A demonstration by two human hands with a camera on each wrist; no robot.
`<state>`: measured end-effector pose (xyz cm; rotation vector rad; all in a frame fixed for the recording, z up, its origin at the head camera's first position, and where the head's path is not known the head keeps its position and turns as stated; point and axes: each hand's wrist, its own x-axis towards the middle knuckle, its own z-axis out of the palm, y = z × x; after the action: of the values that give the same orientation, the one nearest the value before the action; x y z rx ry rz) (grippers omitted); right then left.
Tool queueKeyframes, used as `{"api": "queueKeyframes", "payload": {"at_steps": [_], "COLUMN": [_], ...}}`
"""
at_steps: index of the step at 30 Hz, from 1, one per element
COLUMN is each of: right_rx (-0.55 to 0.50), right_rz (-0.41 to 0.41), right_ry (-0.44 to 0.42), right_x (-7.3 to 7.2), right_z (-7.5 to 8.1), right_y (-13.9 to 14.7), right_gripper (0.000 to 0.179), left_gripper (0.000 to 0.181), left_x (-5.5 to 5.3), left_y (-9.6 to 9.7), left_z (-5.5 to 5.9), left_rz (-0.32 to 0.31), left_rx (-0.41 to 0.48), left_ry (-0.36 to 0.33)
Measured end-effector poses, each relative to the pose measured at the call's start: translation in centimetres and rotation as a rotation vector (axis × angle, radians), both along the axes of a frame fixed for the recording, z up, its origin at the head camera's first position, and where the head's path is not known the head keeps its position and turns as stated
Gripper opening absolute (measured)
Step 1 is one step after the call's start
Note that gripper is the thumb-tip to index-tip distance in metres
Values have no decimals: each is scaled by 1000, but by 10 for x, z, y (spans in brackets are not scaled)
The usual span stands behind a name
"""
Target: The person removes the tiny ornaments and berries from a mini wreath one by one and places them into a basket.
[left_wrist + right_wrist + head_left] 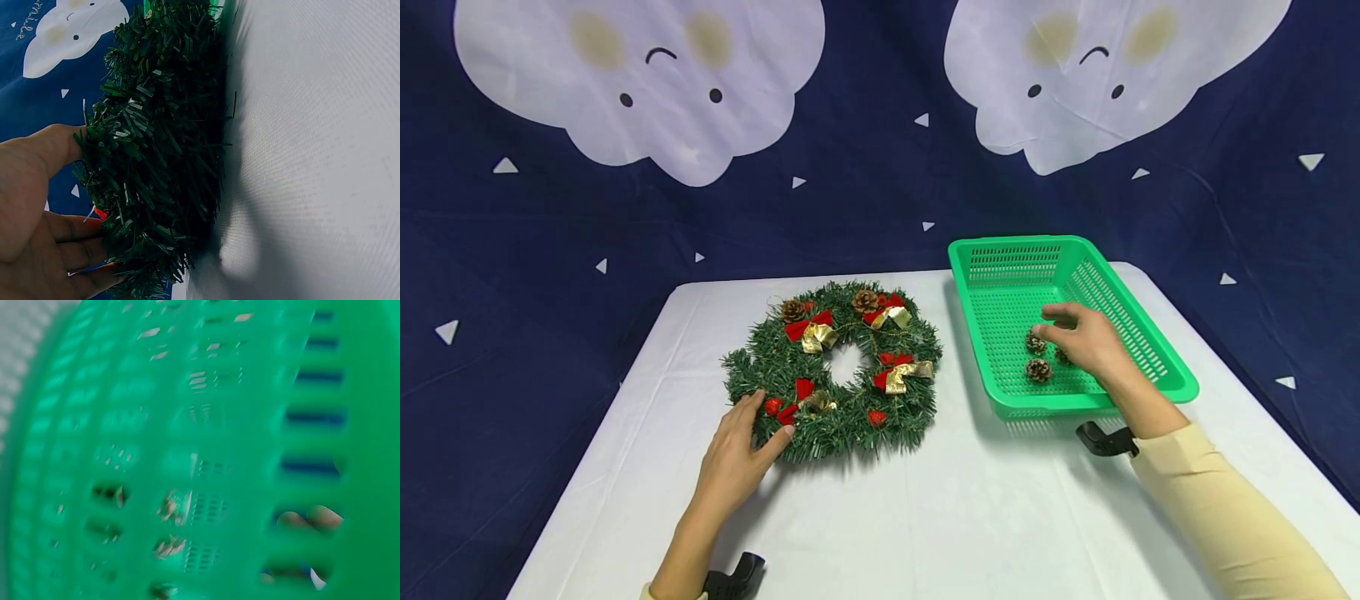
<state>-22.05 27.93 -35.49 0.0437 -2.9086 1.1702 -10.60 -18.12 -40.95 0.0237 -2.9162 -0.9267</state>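
Note:
A green tinsel wreath (844, 432) with red-and-gold bows, red berries and two pinecones lies on the white table. My left hand (734, 454) is at its near left edge, thumb and fingers spread apart. In the left wrist view the fingertips (94, 275) meet the wreath's bristles (156, 137). My right hand (1086, 337) reaches over the green basket (1000, 333), thumb and forefinger apart with nothing visible between them. Just below the thumb is a pinecone (1036, 342). Another pinecone (1038, 371) lies nearer the front, and a third (1062, 356) is partly hidden by the hand.
The basket's slotted wall (237, 444) fills the right wrist view, blurred, with pinecones glimpsed through the slots. Behind the white table (910, 508) hangs a dark blue cloth (880, 183) printed with clouds and triangles. Table stretches between wreath and basket and along the front.

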Motion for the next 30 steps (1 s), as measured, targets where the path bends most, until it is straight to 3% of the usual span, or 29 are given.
{"api": "queueKeyframes", "payload": {"at_steps": [10, 30], "right_rx": [-89, -272], "right_rz": [28, 90], "right_ry": [82, 167], "right_x": [5, -8], "right_z": [14, 21], "right_y": [-37, -114], "right_gripper": [56, 50], "left_gripper": [79, 79], "left_x": [1, 0], "left_y": [0, 0], "left_z": [1, 1], "left_rz": [-2, -5], "left_rx": [5, 8], "left_ry": [-5, -6]}}
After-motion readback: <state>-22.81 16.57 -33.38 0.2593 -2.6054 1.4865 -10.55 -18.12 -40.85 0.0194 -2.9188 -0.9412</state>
